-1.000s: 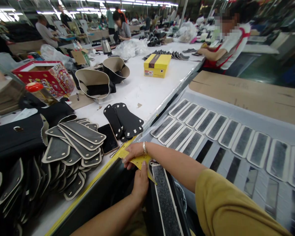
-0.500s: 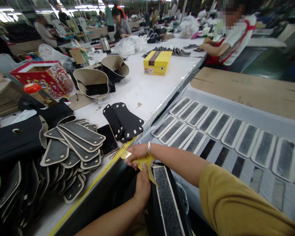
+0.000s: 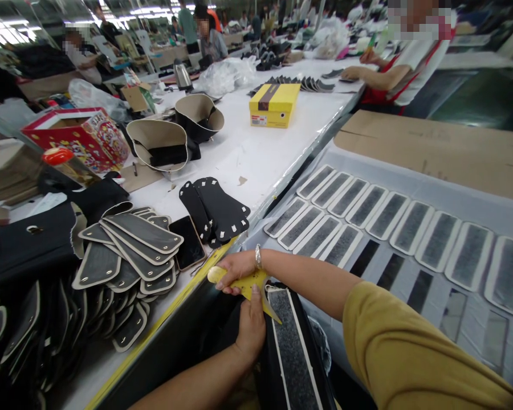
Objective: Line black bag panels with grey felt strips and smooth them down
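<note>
My right hand [image 3: 236, 270], with a silver bracelet at the wrist, is wrapped round the handle of a yellow crescent-ended tool [image 3: 256, 283]. My left hand [image 3: 252, 324] pinches the same tool from below, its thumb on the yellow surface near the curved end. One pointed tip of the tool reaches over the top of a black piece with a grey, white-edged strip [image 3: 291, 347], which lies close by my lap. Left of my hands, on the white table, are a phone [image 3: 187, 244] and black panels with white tabs [image 3: 222, 209].
Black pieces with pale edging [image 3: 141, 239] are heaped on the left. Grey panels [image 3: 389, 215] lie in rows on the right table beside brown cardboard [image 3: 436, 148]. A yellow box [image 3: 275, 105] stands farther back; a person in a red apron works at the upper right.
The tool has turned slightly in my hands, and its pointed tip has shifted a little right. At the upper right, the person's hands have moved, one now raised.
</note>
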A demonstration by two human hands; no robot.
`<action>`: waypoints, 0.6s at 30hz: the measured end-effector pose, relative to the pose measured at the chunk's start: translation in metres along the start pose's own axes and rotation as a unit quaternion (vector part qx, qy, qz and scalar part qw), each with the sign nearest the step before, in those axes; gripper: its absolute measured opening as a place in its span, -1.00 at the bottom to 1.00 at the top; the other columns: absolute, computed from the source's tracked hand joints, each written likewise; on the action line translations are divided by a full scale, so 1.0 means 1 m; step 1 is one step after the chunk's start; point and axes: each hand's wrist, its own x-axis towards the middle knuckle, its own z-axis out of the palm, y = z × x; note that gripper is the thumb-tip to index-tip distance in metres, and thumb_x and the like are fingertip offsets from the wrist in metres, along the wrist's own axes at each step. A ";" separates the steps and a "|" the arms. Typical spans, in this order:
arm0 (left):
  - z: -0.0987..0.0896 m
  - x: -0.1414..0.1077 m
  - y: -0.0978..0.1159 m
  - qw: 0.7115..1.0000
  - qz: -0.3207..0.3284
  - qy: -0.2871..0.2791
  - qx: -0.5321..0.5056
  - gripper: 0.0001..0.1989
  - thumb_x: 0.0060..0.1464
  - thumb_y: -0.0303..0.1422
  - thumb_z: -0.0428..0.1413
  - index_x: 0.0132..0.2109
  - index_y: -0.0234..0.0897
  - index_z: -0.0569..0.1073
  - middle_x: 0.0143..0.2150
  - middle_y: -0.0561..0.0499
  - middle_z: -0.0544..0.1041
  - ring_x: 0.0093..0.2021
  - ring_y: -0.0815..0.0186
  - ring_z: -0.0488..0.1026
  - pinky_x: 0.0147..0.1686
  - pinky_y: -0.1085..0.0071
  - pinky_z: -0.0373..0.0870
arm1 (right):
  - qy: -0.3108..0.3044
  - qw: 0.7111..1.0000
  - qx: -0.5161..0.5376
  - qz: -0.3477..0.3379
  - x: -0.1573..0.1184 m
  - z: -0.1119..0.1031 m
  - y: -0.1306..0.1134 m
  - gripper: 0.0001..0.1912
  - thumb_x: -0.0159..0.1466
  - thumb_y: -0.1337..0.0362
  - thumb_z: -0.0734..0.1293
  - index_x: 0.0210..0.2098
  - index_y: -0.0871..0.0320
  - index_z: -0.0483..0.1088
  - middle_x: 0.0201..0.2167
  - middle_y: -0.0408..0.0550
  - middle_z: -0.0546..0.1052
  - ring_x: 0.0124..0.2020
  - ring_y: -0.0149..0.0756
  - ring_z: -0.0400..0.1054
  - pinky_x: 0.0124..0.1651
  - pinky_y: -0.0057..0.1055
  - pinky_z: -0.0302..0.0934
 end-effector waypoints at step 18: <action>-0.004 0.006 0.004 0.998 0.004 -0.056 0.020 -0.40 -0.01 0.09 -0.01 -0.18 -0.43 0.45 -0.14 -0.24 0.52 -0.08 0.06 0.44 -0.04 0.27 0.31 | 0.127 0.991 0.032 -0.022 -0.012 -0.005 0.012 -0.71 0.06 0.14 0.39 -0.52 0.24 0.29 -0.62 -0.21 0.39 -0.63 -0.49 0.28 -0.56 -0.54 0.18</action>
